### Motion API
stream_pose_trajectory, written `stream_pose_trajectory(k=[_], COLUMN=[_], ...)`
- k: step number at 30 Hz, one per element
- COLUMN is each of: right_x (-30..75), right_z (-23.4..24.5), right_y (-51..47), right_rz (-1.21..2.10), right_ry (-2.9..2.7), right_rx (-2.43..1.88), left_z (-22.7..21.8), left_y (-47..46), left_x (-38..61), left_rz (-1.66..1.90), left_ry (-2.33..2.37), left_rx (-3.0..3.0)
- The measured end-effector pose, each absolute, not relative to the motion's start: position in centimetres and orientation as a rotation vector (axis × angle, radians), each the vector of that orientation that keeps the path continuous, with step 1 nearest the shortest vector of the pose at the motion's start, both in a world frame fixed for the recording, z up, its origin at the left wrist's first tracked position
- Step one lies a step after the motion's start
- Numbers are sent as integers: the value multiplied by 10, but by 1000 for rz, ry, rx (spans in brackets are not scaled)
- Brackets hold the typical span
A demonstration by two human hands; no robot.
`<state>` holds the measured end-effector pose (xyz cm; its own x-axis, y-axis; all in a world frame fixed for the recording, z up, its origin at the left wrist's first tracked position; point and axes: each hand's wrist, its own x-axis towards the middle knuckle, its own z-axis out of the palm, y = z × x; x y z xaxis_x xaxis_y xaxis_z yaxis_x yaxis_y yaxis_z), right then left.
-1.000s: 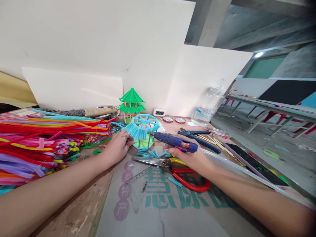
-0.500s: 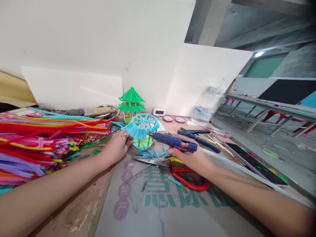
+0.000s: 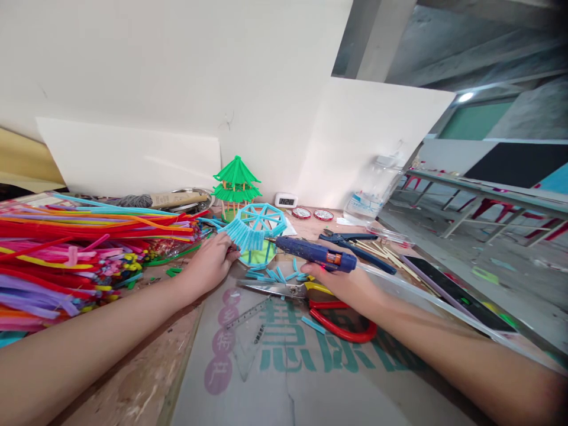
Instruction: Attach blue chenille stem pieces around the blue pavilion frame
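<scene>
My left hand [image 3: 215, 260] is closed at the left edge of a light-blue pipe-cleaner roof frame [image 3: 248, 235], its fingertips pinching the lower rim. The frame has spokes on top and slats on its near left side. Under it sits a green base with blue strips [image 3: 260, 255]. My right hand [image 3: 335, 283] is wrapped round a dark-blue hot glue gun [image 3: 310, 251], whose nozzle points left at the slats' lower edge. A clear glue stick trails from its back. Short blue pipe-cleaner pieces [image 3: 278, 274] and scissors with red and yellow handles [image 3: 346, 322] lie below.
Bundles of coloured pipe cleaners [image 3: 89, 254] fill the left. Behind are a green pagoda model [image 3: 237, 183] and a small digital clock [image 3: 286, 200]. To the right lie blue pliers [image 3: 364, 251], wooden sticks [image 3: 394, 257], a phone [image 3: 457, 293] and a plastic bottle [image 3: 366, 195].
The glue gun has shifted very slightly to the right, its nozzle drawing a little away from the slats. My left hand and the blue frame stay in place.
</scene>
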<state>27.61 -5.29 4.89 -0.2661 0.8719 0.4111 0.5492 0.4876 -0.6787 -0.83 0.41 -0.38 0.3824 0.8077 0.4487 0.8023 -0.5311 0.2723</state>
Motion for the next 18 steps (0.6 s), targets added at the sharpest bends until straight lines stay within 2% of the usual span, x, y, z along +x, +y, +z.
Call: stream_pose_trajectory(k=[18], right_x=[275], right_z=[50], right_y=[-54], right_rz=[479], right_ry=[-1926], right_rx=[-1212], left_z=[-2], left_y=[2], left_x=[-7], left_rz=[851], left_ry=[1521], left_rx=[2619])
